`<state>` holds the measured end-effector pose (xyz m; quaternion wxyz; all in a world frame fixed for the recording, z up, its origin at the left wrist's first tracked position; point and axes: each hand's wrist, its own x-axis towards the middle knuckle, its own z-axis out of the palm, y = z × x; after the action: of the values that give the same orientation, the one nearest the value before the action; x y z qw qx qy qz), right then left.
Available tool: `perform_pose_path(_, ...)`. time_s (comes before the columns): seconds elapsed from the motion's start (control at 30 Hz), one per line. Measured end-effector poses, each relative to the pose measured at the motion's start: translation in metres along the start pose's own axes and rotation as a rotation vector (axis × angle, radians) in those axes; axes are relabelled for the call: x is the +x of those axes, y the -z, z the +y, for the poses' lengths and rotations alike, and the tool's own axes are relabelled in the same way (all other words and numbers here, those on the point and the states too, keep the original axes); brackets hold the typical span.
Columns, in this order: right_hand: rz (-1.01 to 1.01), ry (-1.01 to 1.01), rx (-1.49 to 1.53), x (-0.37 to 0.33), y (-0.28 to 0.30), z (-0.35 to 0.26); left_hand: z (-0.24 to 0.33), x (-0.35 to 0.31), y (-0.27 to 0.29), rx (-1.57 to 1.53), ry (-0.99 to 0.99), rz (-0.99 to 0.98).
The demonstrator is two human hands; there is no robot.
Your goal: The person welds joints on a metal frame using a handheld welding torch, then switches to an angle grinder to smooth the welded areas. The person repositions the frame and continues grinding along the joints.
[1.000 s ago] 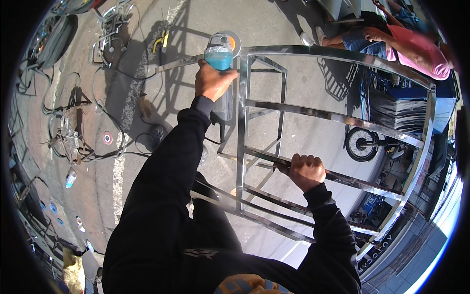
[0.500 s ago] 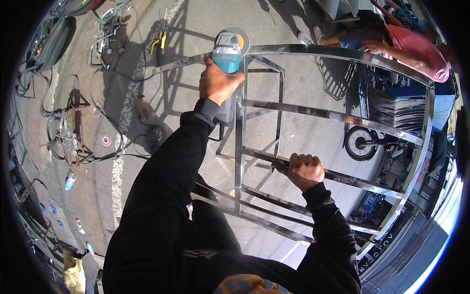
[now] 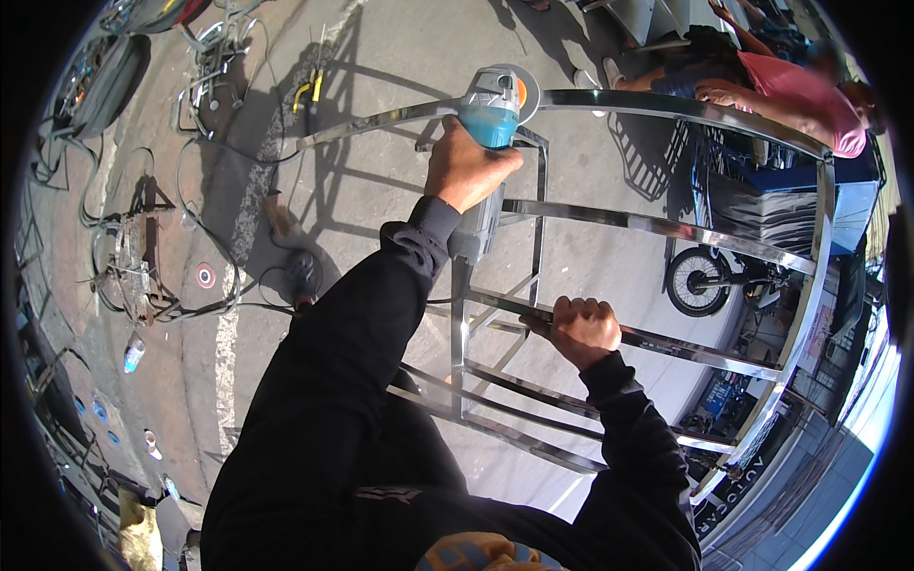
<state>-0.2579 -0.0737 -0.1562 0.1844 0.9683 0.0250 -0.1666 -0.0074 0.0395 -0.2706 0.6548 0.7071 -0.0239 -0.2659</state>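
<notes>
My left hand (image 3: 468, 167) is wrapped round the teal and grey body of an angle grinder (image 3: 491, 122). Its flat round disc (image 3: 526, 93) is beside the top bar of a shiny metal frame (image 3: 657, 103); I cannot tell whether they touch. The grinder's rear body hangs down along the frame's upright. With fingers closed, my right hand (image 3: 583, 331) grips one of the middle crossbars (image 3: 676, 344). The frame has several curved parallel bars and stands tilted between my arms and the right side.
At the upper right a person in a pink shirt (image 3: 795, 90) is near the frame's far bar. A motorcycle wheel (image 3: 700, 282) shows behind the bars. Cables (image 3: 228, 257), a yellow-handled tool (image 3: 309, 88), a loose disc (image 3: 206, 276) and a bottle (image 3: 134, 353) lie on the ground at left.
My left hand has moved the grinder to the right along the top bar, its disc shifting past the upright. My right hand keeps its grip on the crossbar, barely shifted.
</notes>
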Motion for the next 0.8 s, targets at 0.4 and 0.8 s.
perform_pose_path(0.4,0.013,0.002,-0.012,0.001,-0.003,0.001,-0.007,-0.010,0.014,0.054,0.034,0.070)
perform_pose_path(0.8,-0.029,-0.003,0.005,0.001,0.001,0.001,-0.070,0.018,0.048,0.114,0.160,0.120)
